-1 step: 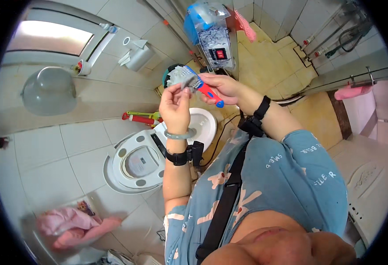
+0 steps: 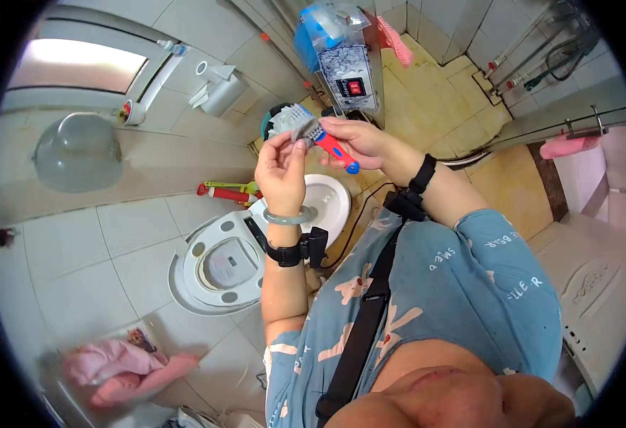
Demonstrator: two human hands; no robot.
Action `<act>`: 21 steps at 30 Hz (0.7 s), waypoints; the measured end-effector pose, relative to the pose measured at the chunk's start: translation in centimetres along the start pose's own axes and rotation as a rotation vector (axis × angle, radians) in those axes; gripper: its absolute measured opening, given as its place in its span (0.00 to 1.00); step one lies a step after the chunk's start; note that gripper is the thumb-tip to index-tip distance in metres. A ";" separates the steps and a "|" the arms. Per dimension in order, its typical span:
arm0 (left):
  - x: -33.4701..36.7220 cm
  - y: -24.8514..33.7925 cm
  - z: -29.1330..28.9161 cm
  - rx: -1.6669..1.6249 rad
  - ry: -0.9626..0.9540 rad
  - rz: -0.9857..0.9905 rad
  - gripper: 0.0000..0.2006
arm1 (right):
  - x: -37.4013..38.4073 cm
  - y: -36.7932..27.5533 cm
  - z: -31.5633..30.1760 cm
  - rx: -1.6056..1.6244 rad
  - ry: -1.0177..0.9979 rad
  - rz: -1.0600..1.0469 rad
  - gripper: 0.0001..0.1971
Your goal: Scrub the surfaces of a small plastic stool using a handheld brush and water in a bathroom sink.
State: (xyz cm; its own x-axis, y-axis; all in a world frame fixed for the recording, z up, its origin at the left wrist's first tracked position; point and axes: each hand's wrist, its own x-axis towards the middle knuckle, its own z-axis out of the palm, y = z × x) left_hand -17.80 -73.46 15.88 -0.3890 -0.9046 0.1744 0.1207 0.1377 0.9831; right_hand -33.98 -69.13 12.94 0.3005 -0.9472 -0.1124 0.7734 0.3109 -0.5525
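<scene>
A small brush (image 2: 336,150) with a red and blue handle and pale bristles is in my right hand (image 2: 359,140), its fingers closed round the handle. My left hand (image 2: 281,165) is closed in a pinch on a soft grey wad (image 2: 303,131) at the bristle end. Whether the wad is lint, hair or cloth, I cannot make out. Both hands are held up close together, above the toilet bowl's far side. Just beyond the brush head is a dark green bin (image 2: 267,125) with a whitish bag or crumpled paper in it, partly hidden by the brush.
Below my left arm is a white toilet (image 2: 217,265) with its seat unit. Red and green-yellow handled tools (image 2: 227,192) lie beside it. A marble-patterned box (image 2: 347,75) stands ahead. Toilet paper (image 2: 220,93) hangs on the wall, near a grey basin (image 2: 79,152). Pink cloth (image 2: 120,367) lies lower left.
The brush and my left fingers have shifted very slightly to the left. The grey wad now covers a bit more of the bristle head. My grip is the same.
</scene>
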 end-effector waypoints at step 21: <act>27.2 11.3 -17.2 1.354 0.500 0.341 0.27 | -6.9 -26.0 -5.9 -0.502 0.152 -0.810 0.23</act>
State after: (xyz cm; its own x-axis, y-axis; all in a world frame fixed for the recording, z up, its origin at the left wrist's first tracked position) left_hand -11.30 -103.46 30.80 -0.1368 -0.7550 0.6413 -0.8922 0.3752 0.2513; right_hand -59.45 -71.10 23.19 -0.3224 -0.8706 0.3717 0.3749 -0.4780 -0.7943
